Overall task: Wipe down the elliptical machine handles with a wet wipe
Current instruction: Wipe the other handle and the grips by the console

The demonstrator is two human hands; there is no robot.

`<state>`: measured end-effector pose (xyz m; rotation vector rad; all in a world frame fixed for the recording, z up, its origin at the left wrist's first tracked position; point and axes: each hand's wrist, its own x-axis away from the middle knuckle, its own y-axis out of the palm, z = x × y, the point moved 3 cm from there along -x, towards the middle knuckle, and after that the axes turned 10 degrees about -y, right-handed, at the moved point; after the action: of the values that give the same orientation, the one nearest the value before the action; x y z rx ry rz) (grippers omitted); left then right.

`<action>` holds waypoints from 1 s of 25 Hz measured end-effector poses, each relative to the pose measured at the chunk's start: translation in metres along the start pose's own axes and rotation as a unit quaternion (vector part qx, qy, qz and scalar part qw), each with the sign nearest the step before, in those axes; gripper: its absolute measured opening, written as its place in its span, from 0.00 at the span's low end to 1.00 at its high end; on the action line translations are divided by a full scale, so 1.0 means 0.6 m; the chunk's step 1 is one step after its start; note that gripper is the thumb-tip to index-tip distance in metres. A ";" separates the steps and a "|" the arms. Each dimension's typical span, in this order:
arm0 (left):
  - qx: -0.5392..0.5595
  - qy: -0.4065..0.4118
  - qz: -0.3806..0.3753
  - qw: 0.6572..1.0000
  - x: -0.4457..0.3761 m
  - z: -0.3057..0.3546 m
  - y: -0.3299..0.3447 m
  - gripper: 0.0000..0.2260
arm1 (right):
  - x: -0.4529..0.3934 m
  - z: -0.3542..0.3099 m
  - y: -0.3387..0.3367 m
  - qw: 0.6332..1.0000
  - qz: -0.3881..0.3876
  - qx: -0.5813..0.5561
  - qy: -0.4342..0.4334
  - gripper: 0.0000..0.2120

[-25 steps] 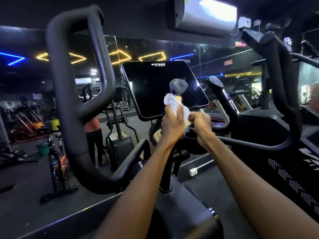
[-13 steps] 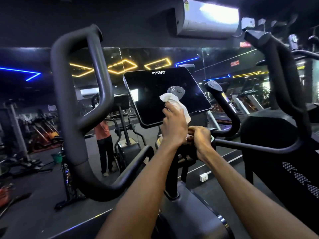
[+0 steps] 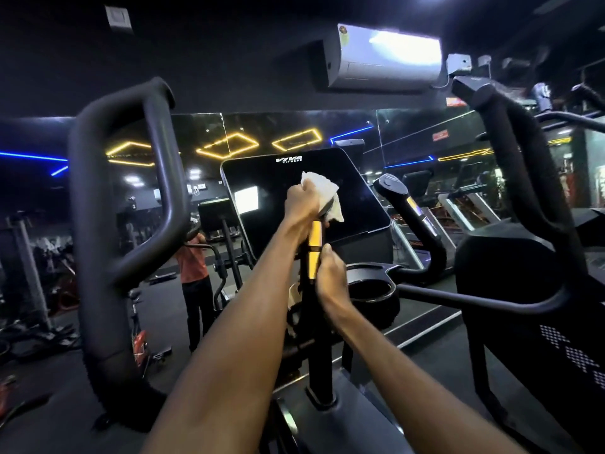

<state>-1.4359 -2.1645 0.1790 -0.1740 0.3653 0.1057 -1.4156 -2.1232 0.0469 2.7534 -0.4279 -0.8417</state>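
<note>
My left hand (image 3: 300,208) grips a white wet wipe (image 3: 324,194) wrapped over the top end of the inner left handle (image 3: 315,247), a black upright grip with gold sensor plates. My right hand (image 3: 330,280) curls around the same grip lower down, below the gold plates. The matching inner right handle (image 3: 412,221) stands bare to the right. Large black looped moving handles rise on the left (image 3: 98,224) and right (image 3: 523,178). The handle's cap is hidden under the wipe.
The dark console screen (image 3: 294,178) sits just behind my hands. A black cup holder (image 3: 370,290) lies below right. A mirror wall ahead reflects a person in an orange shirt (image 3: 193,267) and other gym machines. An air conditioner (image 3: 386,57) hangs above.
My left hand slid the wipe up the grip and now covers its cap, baring the gold plates. My right hand stayed low on the grip. The view tilted up.
</note>
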 end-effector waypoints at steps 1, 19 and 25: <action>0.002 -0.004 -0.059 0.998 0.008 0.003 0.000 0.16 | 0.007 0.000 0.009 0.999 -0.002 -0.038 0.003 0.28; -0.692 0.277 0.088 0.660 0.011 0.005 0.058 0.17 | 0.015 0.014 0.021 0.995 0.008 -0.097 -0.027 0.32; -0.585 0.224 0.069 0.776 -0.028 0.019 0.023 0.21 | 0.034 -0.002 0.015 0.991 0.001 -0.137 -0.006 0.28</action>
<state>-1.4497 -2.1500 0.1935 -1.4426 0.7564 0.4411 -1.4009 -2.1382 0.0401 2.4962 -0.2921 -0.8469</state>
